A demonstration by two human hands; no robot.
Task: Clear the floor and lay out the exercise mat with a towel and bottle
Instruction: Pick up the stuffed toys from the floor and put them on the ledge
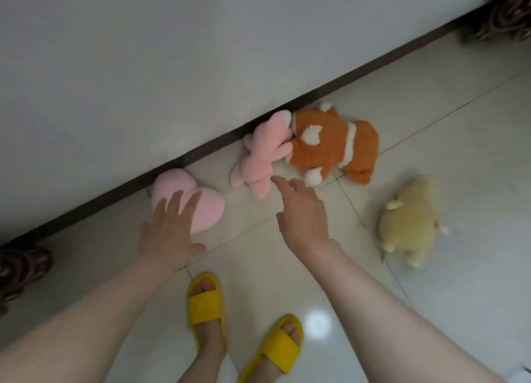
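Observation:
Several plush toys lie on the pale tiled floor (pixel 448 141) along the wall. A pink heart-shaped cushion (pixel 205 207) rests against the dark baseboard, and my left hand (pixel 169 230) hovers over its near edge, fingers spread, holding nothing. A pink plush rabbit (pixel 258 155) lies beside an orange and white plush fox (pixel 330 144). My right hand (pixel 301 213) reaches toward the rabbit's lower end, fingers apart and empty. A beige plush animal (pixel 408 224) lies apart to the right. No mat, towel or bottle is in view.
A white wall (pixel 172 52) with a dark baseboard (pixel 359 69) runs diagonally across the top. My feet in yellow slippers (pixel 204 299) stand on the tiles below my hands. Patterned dark fabric (pixel 20 267) shows at the left edge and again at the top right corner.

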